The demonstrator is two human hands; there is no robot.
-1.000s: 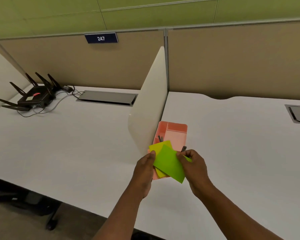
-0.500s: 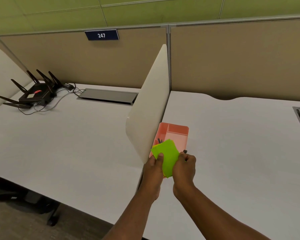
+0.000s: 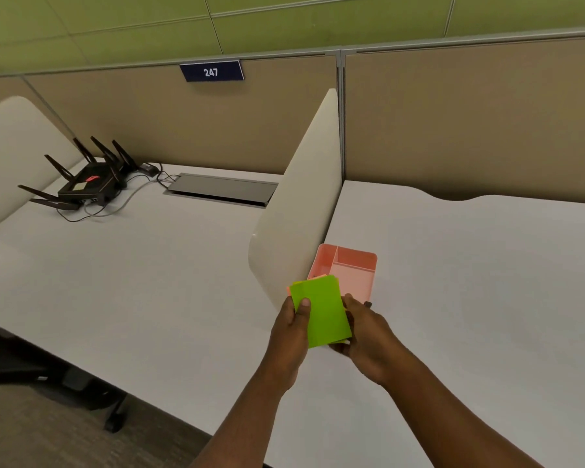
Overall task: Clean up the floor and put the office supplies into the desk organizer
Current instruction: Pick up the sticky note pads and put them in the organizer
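Note:
A stack of green sticky notes is held between both hands just in front of the pink desk organizer, covering its near end. My left hand grips the stack's left edge with the thumb on top. My right hand holds the right and lower edge from beneath. The organizer stands on the white desk against the cream divider panel; its far compartments look bare. A dark tip of something shows by the organizer's near right corner.
A black router with antennas and cables sits far left on the neighbouring desk, near a grey cable hatch. Tan partition walls close the back. A chair base stands on the floor at lower left.
The loose, fanned notes have been squared into one neat stack. Both hands stayed close in front of the organizer, and the view shifted slightly.

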